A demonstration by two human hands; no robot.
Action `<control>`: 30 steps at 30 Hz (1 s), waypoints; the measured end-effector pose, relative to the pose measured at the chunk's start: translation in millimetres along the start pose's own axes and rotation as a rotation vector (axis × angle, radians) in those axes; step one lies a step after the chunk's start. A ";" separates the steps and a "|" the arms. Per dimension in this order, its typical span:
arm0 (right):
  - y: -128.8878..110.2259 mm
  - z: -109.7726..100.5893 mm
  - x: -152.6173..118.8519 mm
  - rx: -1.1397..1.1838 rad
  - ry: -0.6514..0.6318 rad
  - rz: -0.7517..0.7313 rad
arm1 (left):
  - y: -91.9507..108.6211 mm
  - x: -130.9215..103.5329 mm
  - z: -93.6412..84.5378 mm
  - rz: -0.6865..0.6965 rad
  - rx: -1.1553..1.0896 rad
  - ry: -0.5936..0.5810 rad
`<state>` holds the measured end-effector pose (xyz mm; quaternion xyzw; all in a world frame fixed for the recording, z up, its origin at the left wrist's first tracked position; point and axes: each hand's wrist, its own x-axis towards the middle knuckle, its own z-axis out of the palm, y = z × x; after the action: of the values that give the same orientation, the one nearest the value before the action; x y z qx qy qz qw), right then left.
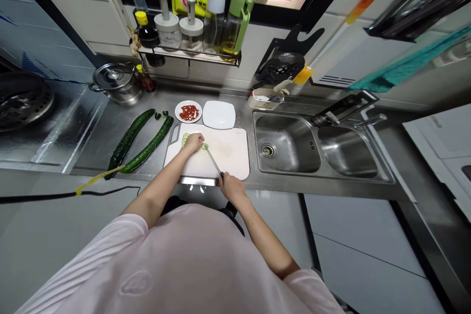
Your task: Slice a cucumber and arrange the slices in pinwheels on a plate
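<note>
My right hand, at the front edge of the white cutting board, is wrapped round the dark handle of a knife. The blade points away and left, its tip by a round cucumber slice. Over the left half of the board my left hand has its fingers drawn together beside that slice; what they hold, if anything, is hidden. More pale green cucumber slices lie partly behind it. Left of the board rest two long dark green cucumbers, with small cut cucumber ends near their tips.
Behind the board stand a small plate of red bits and a white square plate. A double sink is at right. A lidded pot stands at back left, below a rack of bottles and jars.
</note>
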<state>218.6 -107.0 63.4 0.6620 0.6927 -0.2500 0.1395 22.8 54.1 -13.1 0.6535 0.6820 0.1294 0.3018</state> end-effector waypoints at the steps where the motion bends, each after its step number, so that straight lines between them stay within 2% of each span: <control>1: -0.8 -0.6 -0.1 0.000 -0.001 0.000 | 0.1 0.1 0.0 -0.002 0.001 -0.001; 15: -3.0 1.2 2.3 0.012 -0.013 -0.003 | -5.1 5.2 3.3 0.016 0.012 0.000; 30: -3.5 -3.5 7.6 0.029 -0.024 -0.005 | -2.3 4.5 0.1 -0.007 0.010 -0.015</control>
<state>215.0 -98.7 62.9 0.6591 0.6889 -0.2684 0.1376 21.2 58.1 -15.5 0.6537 0.6825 0.1199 0.3040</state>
